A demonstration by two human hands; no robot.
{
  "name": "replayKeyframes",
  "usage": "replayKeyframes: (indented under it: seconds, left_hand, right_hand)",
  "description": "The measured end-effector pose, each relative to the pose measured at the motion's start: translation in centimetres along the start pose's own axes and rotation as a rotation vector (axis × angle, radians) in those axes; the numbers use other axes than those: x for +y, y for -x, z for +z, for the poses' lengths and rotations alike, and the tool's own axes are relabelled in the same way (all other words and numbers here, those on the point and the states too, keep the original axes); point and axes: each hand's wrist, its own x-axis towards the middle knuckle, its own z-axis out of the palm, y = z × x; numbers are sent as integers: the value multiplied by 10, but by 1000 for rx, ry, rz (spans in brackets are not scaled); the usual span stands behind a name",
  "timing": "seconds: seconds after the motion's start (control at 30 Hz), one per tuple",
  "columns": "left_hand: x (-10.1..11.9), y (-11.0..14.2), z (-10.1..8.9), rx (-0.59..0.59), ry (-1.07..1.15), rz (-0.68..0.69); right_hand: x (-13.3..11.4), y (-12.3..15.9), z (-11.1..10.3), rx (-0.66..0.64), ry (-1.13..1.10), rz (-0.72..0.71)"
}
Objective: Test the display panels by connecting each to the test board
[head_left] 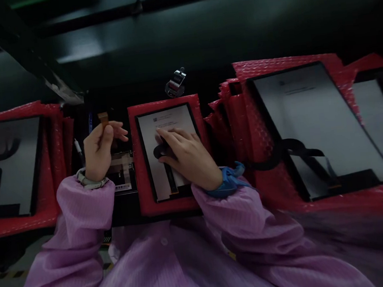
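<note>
Pinching a brown ribbon (103, 119) upright between thumb and finger, the left hand (98, 145) is raised at about nine o'clock from the middle screen (147, 120), and its other fingers are loose. Whether this ribbon is joined to the small panel (123, 175) below, at eight o'clock, I cannot tell, because the hand covers that part. The right hand (187, 155) lies over the middle screen, coming from four o'clock; its fingers are stretched out together and its thumb stands apart from them. The black cable (170, 175) of the screen runs up between thumb and fingers, but I cannot tell if they press it. The middle screen lies flat on red bubble wrap (144, 184), and a small metal device (175, 82) is just beyond at twelve o'clock. Another screen (318, 122) lies at three o'clock.

In my judgement, the step in hand is handling the ribbon and the cable together. The next move would call for a light grip, keeping both unbent, without strong pressing upon the glass.
</note>
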Motion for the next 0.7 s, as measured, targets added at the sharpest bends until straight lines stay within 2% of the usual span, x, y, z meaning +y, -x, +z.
replayKeyframes:
  seconds: [0.07,0.2,0.3,0.37,0.43,0.53,0.7]
  left_hand:
    - [1,3,1,-63,-17,19]
    - [4,7,2,-170,-168,55]
    - [8,7,3,-259,-296,130]
    - [10,7,4,-325,-328,181]
    - [11,6,5,-364,-362,196]
    - [12,8,6,-368,-426,195]
    - [17,11,7,-415,-467,188]
  right_hand:
    - [0,1,3,65,-176,-6]
    - [1,0,13,192,-693,-13]
    - [-3,-2,18,124,-1024,50]
    - [-6,-3,19,60,-1161,127]
    - [-8,-3,19,22,-1206,157]
    - [-7,-4,17,21,-1140,115]
    - [-4,-5,8,37,-844,-63]
